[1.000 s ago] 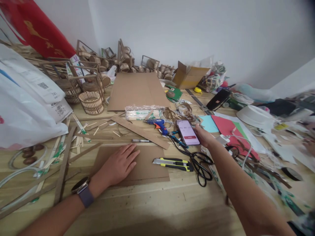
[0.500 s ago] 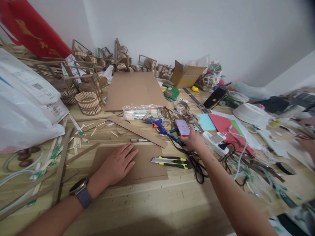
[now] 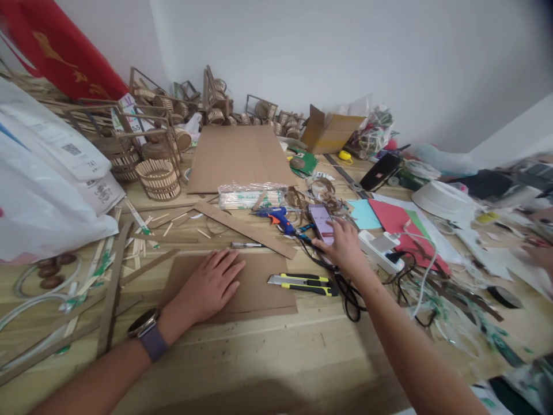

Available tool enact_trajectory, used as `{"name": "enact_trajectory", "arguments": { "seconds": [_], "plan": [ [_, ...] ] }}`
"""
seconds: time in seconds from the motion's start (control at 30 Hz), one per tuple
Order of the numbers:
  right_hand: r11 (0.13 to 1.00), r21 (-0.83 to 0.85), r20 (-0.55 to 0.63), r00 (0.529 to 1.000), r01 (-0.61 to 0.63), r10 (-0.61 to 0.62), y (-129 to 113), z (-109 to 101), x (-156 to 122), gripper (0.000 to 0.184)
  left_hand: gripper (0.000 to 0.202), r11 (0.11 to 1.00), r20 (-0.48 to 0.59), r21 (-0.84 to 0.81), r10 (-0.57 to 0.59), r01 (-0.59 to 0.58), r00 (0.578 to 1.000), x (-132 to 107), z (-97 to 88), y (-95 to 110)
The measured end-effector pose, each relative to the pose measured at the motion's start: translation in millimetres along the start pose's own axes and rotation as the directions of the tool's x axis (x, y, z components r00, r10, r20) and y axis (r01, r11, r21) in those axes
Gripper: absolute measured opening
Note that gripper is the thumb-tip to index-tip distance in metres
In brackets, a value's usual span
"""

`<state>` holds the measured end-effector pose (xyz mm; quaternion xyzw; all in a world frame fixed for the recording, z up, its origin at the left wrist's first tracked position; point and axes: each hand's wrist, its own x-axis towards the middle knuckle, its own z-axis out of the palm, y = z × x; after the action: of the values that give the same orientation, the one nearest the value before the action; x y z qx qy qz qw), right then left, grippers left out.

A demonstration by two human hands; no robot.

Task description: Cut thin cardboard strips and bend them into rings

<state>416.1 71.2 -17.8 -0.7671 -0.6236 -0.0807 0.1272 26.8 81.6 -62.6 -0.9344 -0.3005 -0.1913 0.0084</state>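
Observation:
My left hand lies flat with fingers stretched on a brown cardboard sheet near the table's front. At the lower right of the phone, whose screen is lit, is my right hand. Its thumb and fingers are apart over the phone's lower part; firm contact cannot be made out. Between my hands, a yellow and black utility knife rests partly on the cardboard, blade showing. A pen lies at the sheet's far edge. Beyond it is a blue hot glue gun.
A white power strip with dark cables sits right of my right hand. Behind are a larger cardboard sheet and wrapped sticks. Small bamboo baskets and white bags stand left. Coloured paper lies right.
My right hand's fingers have spread and shifted over the phone's lower right part. The whole view has moved slightly; my left hand stays flat on the cardboard.

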Motion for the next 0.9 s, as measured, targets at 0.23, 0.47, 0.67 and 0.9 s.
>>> {"name": "enact_trajectory", "arguments": {
  "seconds": [0.23, 0.47, 0.67, 0.9],
  "plan": [
    [0.989, -0.031, -0.021, 0.989, 0.144, -0.145, -16.5, -5.2, -11.3, 0.012, 0.041, 1.0, 0.05, 0.006, -0.009, 0.008, 0.999, 4.0, -8.3, 3.8],
    [0.968, 0.053, 0.033, 0.968, 0.246, -0.247, -32.6, -29.0, -25.6, 0.027, 0.041, 0.998, 0.078, 0.022, -0.057, 0.055, 0.995, 4.6, -15.1, 14.4],
    [0.861, 0.234, 0.398, 0.764, 0.451, -0.508, -45.8, -44.4, -62.2, 0.046, 0.042, 0.994, 0.118, 0.018, -0.108, 0.107, 0.987, 4.8, -18.6, 23.4],
    [0.863, 0.232, 0.471, 0.724, 0.449, -0.503, -59.4, -58.9, -66.9, 0.018, 0.039, 0.992, 0.154, -0.04, -0.109, 0.116, 0.982, 8.8, -26.6, 16.0]
  ]
}}
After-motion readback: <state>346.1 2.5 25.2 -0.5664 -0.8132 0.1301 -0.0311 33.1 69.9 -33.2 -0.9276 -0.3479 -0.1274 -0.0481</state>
